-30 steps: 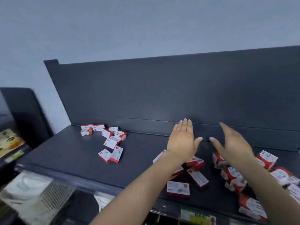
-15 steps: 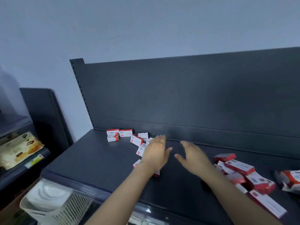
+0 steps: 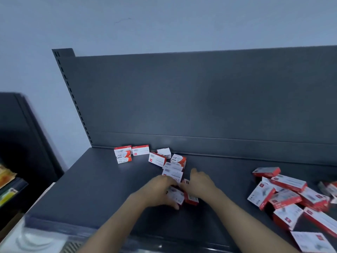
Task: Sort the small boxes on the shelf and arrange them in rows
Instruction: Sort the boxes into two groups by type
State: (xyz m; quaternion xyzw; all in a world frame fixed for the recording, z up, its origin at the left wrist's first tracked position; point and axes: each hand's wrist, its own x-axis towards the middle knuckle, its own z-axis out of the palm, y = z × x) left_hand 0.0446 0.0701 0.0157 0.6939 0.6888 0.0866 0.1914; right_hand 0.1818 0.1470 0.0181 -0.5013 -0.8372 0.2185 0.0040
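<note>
**Head view: both hands on 2 small boxes at mid-shelf**

Head camera shows the left hand (image 3: 159,191) with fingers curled over a white-faced box (image 3: 176,195) and the thumb under its near edge, so it grips that box. The right hand (image 3: 199,185) lies on a red box (image 3: 191,199) that touches the first. Blur hides whether its fingers pinch or merely press, so I cannot tell.

Both boxes sit on the dark shelf (image 3: 102,189), just in front of a loose cluster of small boxes (image 3: 173,168) near the back panel (image 3: 200,99). A few boxes (image 3: 131,152) stand against that panel to the left and look like the start of a row. A heap of larger boxes (image 3: 284,196) lies well apart on the right.

The step in hand is probably taking these 2 boxes to that row. To do it well:
- Hold each box by its short sides.
- Lift rather than drag, since light cardboard will likely skid and knock the cluster.
- Check that the labels match.
- Turn the printed faces one way.
- Set each box flush beside the row's end, against the panel.
</note>
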